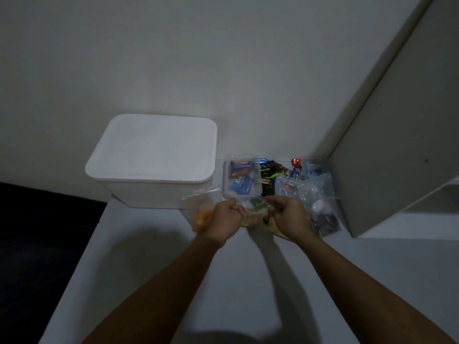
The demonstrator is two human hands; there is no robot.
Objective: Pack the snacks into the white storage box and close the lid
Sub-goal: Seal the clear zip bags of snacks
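White plastic storage box [151,167], lid [154,147] on, left of centre in the frame, at the far left end of the pale tabletop [173,281] against the wall. Just right of it, a small clear tub [242,177] with blue and orange wrapped bars inside. Further right, toward the centre-right of the frame, a loose heap of dark wrapped sweets [273,172] and clear zip bags [318,192], one with dark pieces at its bottom. Low beside the box's near right corner, a clear bag with orange snacks [203,214], partly hidden behind the left wrist. Near the middle of the frame, left hand [227,217] and right hand [289,217] close together, each grip pinched shut on the top edge of one clear bag of pale snacks [253,214] between them. Blurred there; contents of that bag hard to tell. Both forearms stretched up from the bottom edge of the frame.
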